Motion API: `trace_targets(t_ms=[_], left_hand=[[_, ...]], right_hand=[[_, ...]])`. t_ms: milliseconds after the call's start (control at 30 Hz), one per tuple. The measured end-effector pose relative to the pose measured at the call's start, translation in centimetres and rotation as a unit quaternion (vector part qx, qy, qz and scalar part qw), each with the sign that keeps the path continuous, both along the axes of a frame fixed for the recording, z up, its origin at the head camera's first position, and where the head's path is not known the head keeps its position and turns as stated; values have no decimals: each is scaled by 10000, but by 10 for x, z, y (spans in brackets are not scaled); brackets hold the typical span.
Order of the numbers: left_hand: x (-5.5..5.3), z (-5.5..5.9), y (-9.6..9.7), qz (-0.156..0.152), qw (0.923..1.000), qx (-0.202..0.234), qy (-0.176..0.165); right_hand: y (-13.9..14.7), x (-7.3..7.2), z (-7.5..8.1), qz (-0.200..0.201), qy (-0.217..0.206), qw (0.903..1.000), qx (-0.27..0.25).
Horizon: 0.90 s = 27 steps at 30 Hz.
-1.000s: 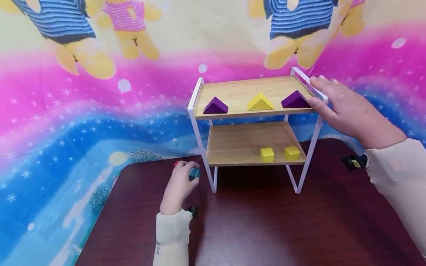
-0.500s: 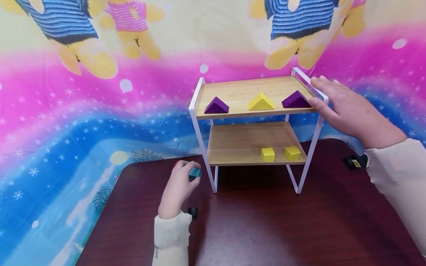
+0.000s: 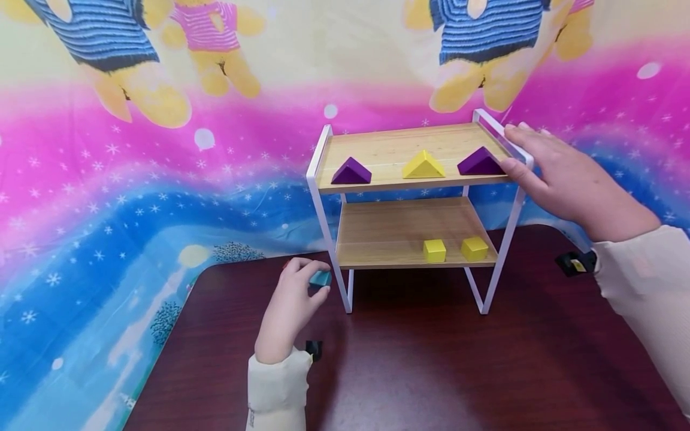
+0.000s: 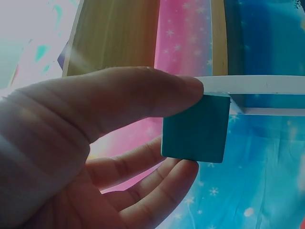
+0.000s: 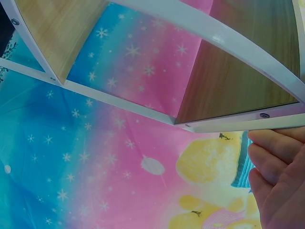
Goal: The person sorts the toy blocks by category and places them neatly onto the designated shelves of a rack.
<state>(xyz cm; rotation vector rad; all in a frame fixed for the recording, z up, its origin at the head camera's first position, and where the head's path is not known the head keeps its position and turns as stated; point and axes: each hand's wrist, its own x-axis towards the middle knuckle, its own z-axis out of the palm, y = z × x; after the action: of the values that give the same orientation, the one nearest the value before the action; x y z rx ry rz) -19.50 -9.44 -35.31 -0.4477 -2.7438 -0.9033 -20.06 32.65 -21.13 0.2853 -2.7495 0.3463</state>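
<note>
My left hand [image 3: 289, 306] pinches a teal cube [image 4: 196, 131] between thumb and fingertips, close to the left front leg of a two-tier rack [image 3: 377, 145]. Past its fingers, a sliver of a red object [image 3: 286, 264] shows, mostly hidden. My right hand [image 3: 574, 182] rests with straight fingers along the white side rail [image 3: 498, 133] of the rack's right end. Its thumb reaches toward the right purple triangular block [image 3: 478, 162]. On the same top shelf stand a yellow triangular block [image 3: 423, 166] and another purple triangular block [image 3: 351, 172].
Two yellow cubes, a left one [image 3: 434, 251] and a right one [image 3: 474, 248], sit on the right part of the lower shelf [image 3: 388, 230]. The rack stands on a dark red table [image 3: 409, 371], with a patterned cloth [image 3: 259, 149] hanging behind it.
My left hand has shifted slightly right with the teal cube, nearer to the rack's leg. The red object shows less now. My right hand stays on the rail.
</note>
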Motion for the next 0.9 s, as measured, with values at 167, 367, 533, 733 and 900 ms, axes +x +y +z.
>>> trace_targets(t_ms=[167,367,533,733,900], left_hand=[[3,2,2,-2,10000,-39,45],[8,6,7,-219,9992,0,328],[11,6,10,-355,9974,39,623],[9,2,15,-441,9934,124,1048],[7,1,20,-511,9894,231,1341]], right_hand=[[-1,0,0,-10,10,10000,13],[-1,0,-1,-13,-7,10000,-13],[-1,1,-2,-39,-61,10000,-59],[-1,0,-2,-19,-60,10000,-72],[-1,0,-1,-3,-22,10000,-97]])
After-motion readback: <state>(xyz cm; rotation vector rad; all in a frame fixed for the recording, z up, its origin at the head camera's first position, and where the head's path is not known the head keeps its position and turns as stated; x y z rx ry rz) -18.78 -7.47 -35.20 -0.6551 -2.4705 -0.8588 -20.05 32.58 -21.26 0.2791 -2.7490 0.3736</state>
